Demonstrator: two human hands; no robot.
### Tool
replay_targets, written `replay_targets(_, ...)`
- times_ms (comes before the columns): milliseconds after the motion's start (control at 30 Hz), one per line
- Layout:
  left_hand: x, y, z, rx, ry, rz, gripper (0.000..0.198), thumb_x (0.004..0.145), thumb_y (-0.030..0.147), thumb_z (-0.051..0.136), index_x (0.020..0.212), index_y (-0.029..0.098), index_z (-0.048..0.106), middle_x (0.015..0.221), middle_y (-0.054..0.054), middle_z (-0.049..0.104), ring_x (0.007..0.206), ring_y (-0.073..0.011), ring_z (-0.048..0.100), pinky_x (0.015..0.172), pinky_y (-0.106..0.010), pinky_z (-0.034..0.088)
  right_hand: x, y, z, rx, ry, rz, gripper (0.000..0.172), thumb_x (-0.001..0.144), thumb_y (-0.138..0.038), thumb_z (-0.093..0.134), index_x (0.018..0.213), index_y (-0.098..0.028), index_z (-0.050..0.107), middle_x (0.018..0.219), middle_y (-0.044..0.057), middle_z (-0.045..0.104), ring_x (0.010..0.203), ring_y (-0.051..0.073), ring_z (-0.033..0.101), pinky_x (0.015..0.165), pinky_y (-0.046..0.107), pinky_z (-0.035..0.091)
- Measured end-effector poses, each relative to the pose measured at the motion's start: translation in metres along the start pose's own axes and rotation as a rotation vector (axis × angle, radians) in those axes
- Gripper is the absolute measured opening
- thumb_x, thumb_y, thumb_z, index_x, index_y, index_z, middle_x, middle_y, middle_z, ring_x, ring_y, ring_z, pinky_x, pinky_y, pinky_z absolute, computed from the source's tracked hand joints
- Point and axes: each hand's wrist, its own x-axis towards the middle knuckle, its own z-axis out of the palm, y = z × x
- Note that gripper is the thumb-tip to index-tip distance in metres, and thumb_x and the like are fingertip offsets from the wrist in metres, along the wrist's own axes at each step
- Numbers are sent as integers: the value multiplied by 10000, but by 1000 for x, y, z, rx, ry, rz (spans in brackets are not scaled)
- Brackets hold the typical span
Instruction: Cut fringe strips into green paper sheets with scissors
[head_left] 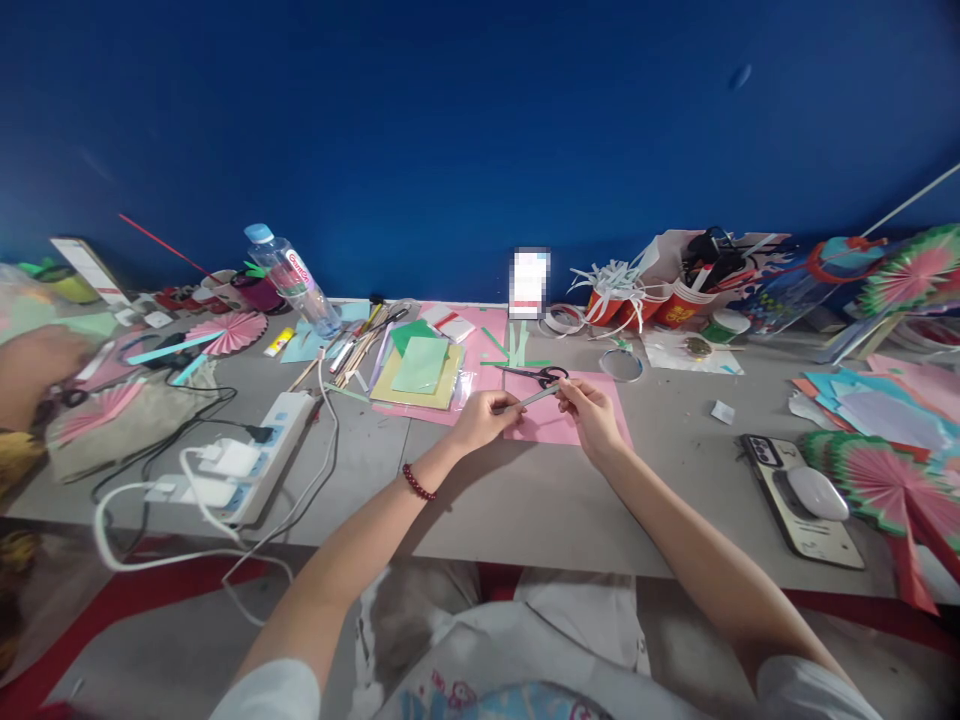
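Between my two hands runs a thin pale strip, which looks like paper. My left hand pinches its left end, and my right hand pinches the other. Both hands are just above a pink sheet on the table. Right behind the strip lies a pair of black-handled scissors. Green strips rest farther back on pink paper. Left of my hands, a stack of green and yellow paper lies partly in a clear sleeve.
A white power strip with cables sits at left, near a leaning water bottle. A phone stands against the wall. Red cups hold strips and tools. Another phone bears a white case. Another person's arm is at far left.
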Motion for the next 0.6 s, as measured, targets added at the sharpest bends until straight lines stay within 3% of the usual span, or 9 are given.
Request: replay_targets(600, -3, 14, -1, -86, -97, -99, 177, 807, 236, 600, 824, 100, 713, 789, -110, 731, 592, -117, 634, 531, -204, 470, 4, -2, -3, 28, 33, 27, 354, 607, -489, 776, 655, -185, 601, 614, 1, 584, 509, 96, 472, 464, 248, 363)
